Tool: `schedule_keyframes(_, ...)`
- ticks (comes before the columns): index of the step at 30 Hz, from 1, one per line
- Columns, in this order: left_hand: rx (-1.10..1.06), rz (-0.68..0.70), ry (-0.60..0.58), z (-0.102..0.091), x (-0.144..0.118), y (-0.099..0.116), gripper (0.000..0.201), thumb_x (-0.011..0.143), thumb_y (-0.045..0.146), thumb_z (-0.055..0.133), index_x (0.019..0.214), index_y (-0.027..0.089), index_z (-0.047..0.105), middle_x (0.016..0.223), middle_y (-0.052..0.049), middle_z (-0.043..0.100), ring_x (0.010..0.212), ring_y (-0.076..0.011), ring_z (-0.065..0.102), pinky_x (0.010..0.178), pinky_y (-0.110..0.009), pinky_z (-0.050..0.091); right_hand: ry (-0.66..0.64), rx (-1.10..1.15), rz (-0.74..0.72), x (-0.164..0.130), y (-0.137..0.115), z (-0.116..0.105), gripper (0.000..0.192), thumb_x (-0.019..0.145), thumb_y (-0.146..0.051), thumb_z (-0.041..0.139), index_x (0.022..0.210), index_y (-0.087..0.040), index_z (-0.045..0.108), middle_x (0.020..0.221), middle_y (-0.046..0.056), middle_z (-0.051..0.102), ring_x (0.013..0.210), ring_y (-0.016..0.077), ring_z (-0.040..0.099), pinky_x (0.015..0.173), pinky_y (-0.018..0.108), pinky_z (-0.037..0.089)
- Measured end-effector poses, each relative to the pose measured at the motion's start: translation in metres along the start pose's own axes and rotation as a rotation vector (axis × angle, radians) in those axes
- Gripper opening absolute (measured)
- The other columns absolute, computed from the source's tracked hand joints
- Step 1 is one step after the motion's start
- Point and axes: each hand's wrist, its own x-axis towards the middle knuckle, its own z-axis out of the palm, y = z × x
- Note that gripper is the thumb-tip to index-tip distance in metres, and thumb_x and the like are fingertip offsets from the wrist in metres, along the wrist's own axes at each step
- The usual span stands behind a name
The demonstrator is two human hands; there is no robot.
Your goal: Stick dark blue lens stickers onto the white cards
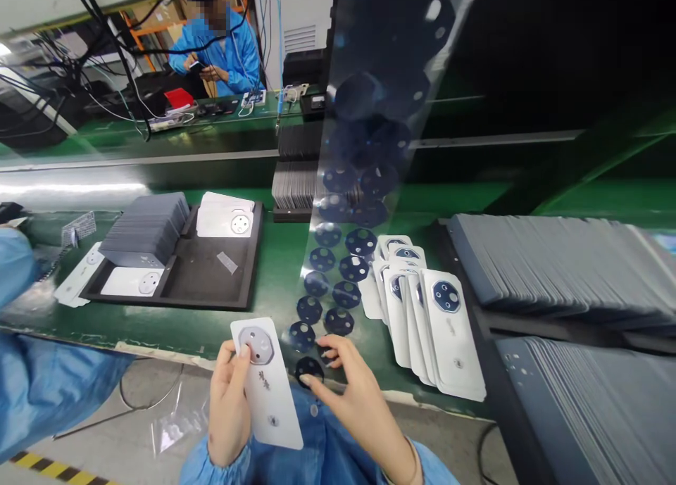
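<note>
My left hand (231,393) is closed around the left edge of a white phone-back-shaped panel (281,407), its thumb on the panel's grey octagonal patch near the top. The panel is tilted and carries dark markings. My right hand (359,393) has thumb and fingers spread at the near end of a clear film strip (311,260). Its thumb touches the last dark octagonal sticker (308,367), and its fingertips are by the neighbouring stickers (339,322). Whether that last sticker is still on the film, I cannot tell.
Overlapping white panels with dark octagons (446,337) lie right of the film. Racks of grey panels (560,260) stand farther right. A black tray (211,302) at left holds panels. A person in blue (240,55) sits across the bench; another blue sleeve (47,386) is at left.
</note>
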Motion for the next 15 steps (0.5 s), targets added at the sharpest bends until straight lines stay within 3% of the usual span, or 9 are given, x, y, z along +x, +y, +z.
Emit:
schedule_keyframes(3, -0.001, 0.002, -0.004, -0.004, 0.000, -0.002, 0.043, 0.072, 0.053, 0.082, 0.088, 0.025, 0.055, 0.069, 0.004, 0.068, 0.054, -0.0147, 0.062, 0.048, -0.022, 0.045, 0.019, -0.203, -0.075, -0.006, 0.004, 0.012, 0.048, 0.069, -0.013, 0.077, 0.112, -0.022, 0.059, 0.114, 0.009, 0.062, 0.104, 0.0281, 0.063, 0.088, 0.042, 0.057)
schedule_keyframes(7, 0.019, 0.018, -0.007, -0.005, 0.000, -0.003, 0.043, 0.071, 0.053, 0.083, 0.088, 0.024, 0.056, 0.070, 0.003, 0.069, 0.055, -0.0154, 0.063, 0.048, -0.022, 0.044, 0.011, -0.315, -0.111, -0.011, 0.008, 0.015, 0.034, 0.070, -0.005, 0.073, 0.092, -0.023, 0.055, 0.107, 0.008, 0.059, 0.100, 0.0283, 0.063, 0.084, 0.042, 0.058)
schedule_keyframes(11, 0.023, 0.000, -0.011, 0.000, -0.001, -0.003, 0.045, 0.070, 0.054, 0.083, 0.088, 0.024, 0.056, 0.069, 0.003, 0.068, 0.054, -0.0146, 0.062, 0.048, -0.021, 0.044, 0.095, -0.365, -0.098, -0.014, 0.009, 0.013, 0.044, 0.072, -0.007, 0.072, 0.108, -0.021, 0.051, 0.110, 0.010, 0.057, 0.102, 0.0304, 0.061, 0.086, 0.045, 0.057)
schedule_keyframes(15, 0.058, 0.008, -0.013, 0.003, -0.003, -0.003, 0.045, 0.070, 0.056, 0.082, 0.087, 0.024, 0.056, 0.071, 0.002, 0.069, 0.055, -0.0142, 0.062, 0.047, -0.020, 0.042, 0.112, -0.396, -0.101, -0.016, 0.010, 0.013, 0.026, 0.075, -0.012, 0.071, 0.092, -0.022, 0.054, 0.101, 0.009, 0.057, 0.091, 0.0288, 0.061, 0.076, 0.043, 0.057)
